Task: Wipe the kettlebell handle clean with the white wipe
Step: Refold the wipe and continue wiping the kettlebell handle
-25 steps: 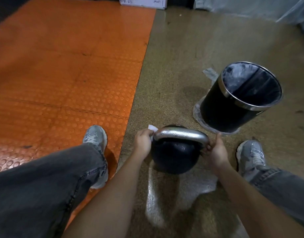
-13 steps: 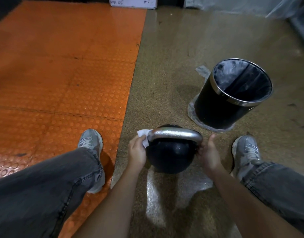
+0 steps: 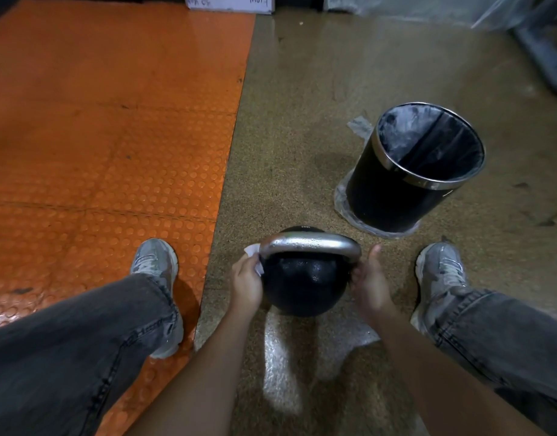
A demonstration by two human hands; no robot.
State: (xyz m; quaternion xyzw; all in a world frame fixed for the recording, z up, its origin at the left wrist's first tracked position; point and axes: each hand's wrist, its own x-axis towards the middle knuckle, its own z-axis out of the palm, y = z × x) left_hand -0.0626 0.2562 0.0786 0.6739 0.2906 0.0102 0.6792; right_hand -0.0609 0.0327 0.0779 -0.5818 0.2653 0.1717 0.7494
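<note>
Pinching soft white wipe (image 3: 253,257) at left handle (image 3: 308,244) end, left hand (image 3: 246,283); right hand (image 3: 370,286) gripping opposite end. Kettlebell (image 3: 303,286) heavy, rigid; handle wet, likely slippery.

Black kettlebell (image 3: 303,284) on speckled floor (image 3: 289,136), silver handle (image 3: 310,245) up. Left hand (image 3: 246,286) presses white wipe (image 3: 253,258) against handle's left end; right hand (image 3: 370,286) grips the right end. Black bin (image 3: 406,184) beyond, orange studded mat (image 3: 107,121) to the left.

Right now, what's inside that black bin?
The black bin shows only a clear plastic liner against its dark walls; the bottom is in shadow, so any rubbish there can't be seen.
</note>
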